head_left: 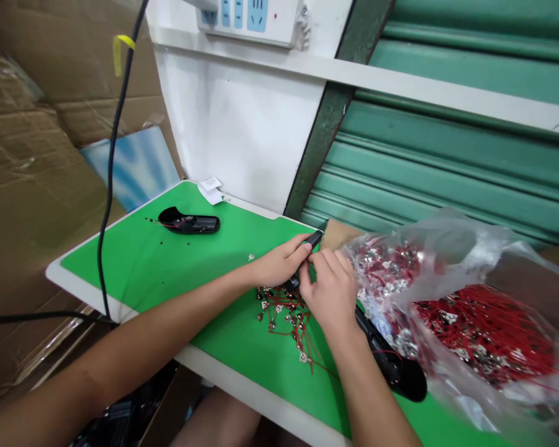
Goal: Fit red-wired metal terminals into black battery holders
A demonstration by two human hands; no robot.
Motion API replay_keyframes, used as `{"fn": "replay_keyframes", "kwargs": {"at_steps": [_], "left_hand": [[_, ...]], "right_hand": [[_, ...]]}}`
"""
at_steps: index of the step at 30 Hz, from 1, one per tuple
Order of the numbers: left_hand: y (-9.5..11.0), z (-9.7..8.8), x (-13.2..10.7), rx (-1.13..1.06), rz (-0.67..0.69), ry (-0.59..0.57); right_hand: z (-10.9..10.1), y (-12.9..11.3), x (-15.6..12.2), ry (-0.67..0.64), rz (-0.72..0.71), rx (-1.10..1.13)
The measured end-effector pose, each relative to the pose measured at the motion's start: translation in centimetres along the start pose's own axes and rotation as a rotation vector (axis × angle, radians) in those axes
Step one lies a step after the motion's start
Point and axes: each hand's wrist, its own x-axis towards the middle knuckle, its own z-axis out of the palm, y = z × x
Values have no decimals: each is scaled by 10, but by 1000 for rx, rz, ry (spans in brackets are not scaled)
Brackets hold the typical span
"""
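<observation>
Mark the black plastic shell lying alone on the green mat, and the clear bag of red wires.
Black plastic shell (189, 221): head view, middle of body.
Clear bag of red wires (484, 329): head view, red bundle inside.

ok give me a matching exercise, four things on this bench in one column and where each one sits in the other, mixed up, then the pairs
Things
1. black plastic shell
2. clear bag of red wires
3. loose red wires with metal ends
4. white power strip

Places
A. on the green mat just below the two hands
B. on the white ledge at the top
C. alone on the far left part of the mat
D. at the right side of the bench

Pairs: 1-C, 2-D, 3-A, 4-B

The left hand and right hand hold a small black part between them.
</observation>
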Motion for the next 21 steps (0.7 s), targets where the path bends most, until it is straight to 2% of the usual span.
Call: {"fn": "replay_keyframes", "kwargs": {"at_steps": [8, 11, 13, 18, 21], "left_hand": [[2, -6, -1, 49, 57, -60], [2, -9, 0, 31, 10, -78], [1, -9, 1, 11, -31, -57], [0, -9, 2, 44, -16, 24], [0, -10, 4, -113, -81, 70]], "right_hand": [[-2, 2, -1, -17, 25, 20], [0, 3, -1, -30, 24, 65], [2, 2, 0, -45, 16, 65], [6, 3, 0, -72, 38, 81], [4, 5, -1, -52, 126, 249]]}}
